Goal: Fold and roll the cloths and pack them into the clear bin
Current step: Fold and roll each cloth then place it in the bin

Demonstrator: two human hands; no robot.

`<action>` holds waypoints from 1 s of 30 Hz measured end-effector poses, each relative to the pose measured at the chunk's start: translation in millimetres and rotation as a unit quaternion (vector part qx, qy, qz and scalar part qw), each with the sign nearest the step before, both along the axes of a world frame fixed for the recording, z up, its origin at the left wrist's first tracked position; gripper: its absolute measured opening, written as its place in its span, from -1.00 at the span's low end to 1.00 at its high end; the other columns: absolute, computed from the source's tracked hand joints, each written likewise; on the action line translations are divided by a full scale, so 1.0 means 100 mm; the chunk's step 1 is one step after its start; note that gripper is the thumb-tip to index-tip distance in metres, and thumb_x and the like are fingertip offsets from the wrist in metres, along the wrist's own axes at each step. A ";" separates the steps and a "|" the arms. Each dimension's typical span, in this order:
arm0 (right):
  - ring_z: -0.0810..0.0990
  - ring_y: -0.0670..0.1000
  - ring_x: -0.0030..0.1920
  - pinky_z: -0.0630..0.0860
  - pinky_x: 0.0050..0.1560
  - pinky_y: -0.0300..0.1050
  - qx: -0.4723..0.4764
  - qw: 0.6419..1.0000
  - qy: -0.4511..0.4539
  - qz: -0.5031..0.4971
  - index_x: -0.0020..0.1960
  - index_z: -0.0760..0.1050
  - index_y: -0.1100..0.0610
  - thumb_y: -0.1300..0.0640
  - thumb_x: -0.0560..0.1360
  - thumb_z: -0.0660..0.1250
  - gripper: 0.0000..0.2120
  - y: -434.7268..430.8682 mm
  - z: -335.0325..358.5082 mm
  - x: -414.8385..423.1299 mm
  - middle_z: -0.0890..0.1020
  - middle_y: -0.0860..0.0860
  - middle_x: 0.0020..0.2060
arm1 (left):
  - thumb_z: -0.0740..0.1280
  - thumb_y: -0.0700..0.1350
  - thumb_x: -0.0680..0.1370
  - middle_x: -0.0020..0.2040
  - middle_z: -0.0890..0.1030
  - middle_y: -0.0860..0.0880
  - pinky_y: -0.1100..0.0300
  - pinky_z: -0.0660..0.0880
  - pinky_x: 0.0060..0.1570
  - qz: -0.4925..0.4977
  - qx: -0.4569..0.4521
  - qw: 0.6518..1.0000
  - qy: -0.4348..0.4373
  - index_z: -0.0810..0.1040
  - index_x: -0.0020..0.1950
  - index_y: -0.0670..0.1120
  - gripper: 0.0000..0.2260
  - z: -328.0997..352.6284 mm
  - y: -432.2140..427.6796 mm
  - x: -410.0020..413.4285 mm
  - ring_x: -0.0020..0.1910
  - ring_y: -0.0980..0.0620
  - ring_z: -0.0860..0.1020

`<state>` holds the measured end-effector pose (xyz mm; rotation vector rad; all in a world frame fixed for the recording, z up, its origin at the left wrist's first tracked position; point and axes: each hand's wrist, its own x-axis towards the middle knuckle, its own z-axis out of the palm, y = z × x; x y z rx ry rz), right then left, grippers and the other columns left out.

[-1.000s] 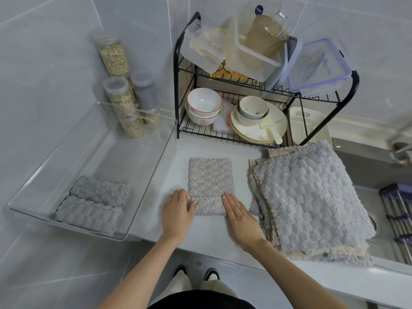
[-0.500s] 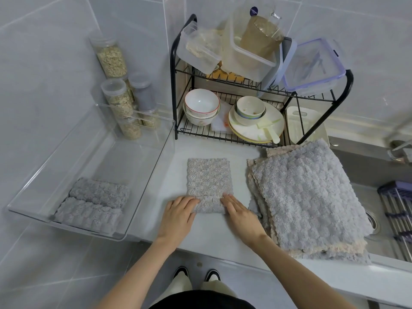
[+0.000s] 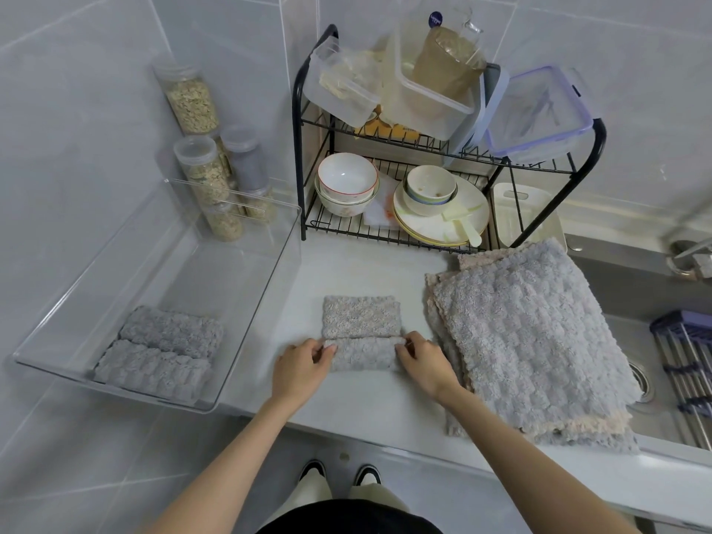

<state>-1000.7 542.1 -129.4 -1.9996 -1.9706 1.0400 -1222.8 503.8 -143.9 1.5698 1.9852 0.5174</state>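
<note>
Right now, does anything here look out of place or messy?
The tubs atop the rack are piled tilted, leaning on each other, and one bowl shows brown specks. The half-rolled cloth looks neat.

A second ago the folded cloth [image 3: 361, 318] lay flat on the bench [image 3: 358, 402] with both hands resting open at its near edge. Since then that edge has been turned up and rolled away from the person, leaving a shorter flat part. The left hand [image 3: 298, 366] and right hand [image 3: 422, 360] now pinch the roll's [image 3: 362, 355] two ends.
</note>
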 end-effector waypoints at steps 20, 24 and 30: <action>0.27 0.04 0.45 0.00 0.43 -0.01 0.223 0.907 -0.195 0.299 0.48 0.22 0.24 0.27 0.44 0.00 -0.41 -0.34 -0.19 -0.40 0.30 0.09 0.46 | 0.21 0.16 0.54 -0.22 0.65 -0.03 0.13 0.35 -0.20 0.028 -0.045 0.996 0.074 0.53 -0.20 -0.06 -0.67 -0.04 0.15 0.04 -0.12 -0.06 0.59; 0.29 0.03 0.45 0.04 0.43 -0.04 0.213 0.920 -0.185 0.274 0.47 0.25 0.25 0.16 0.55 -0.01 -0.50 -0.34 -0.19 -0.25 0.31 0.10 0.45 | 0.21 0.18 0.54 -0.27 0.62 0.00 0.15 0.29 -0.29 0.028 -0.025 0.996 0.085 0.49 -0.23 -0.03 -0.68 -0.04 0.13 0.04 -0.19 -0.03 0.59; 0.31 0.03 0.43 0.07 0.45 -0.12 0.200 0.929 -0.197 0.241 0.47 0.25 0.24 0.13 0.56 -0.02 -0.50 -0.39 -0.19 -0.06 0.31 0.09 0.45 | 0.32 0.08 0.52 -0.23 0.57 0.06 0.18 0.32 -0.38 0.047 0.049 0.995 0.072 0.46 -0.11 -0.06 -0.79 0.02 0.08 0.06 -0.23 0.03 0.53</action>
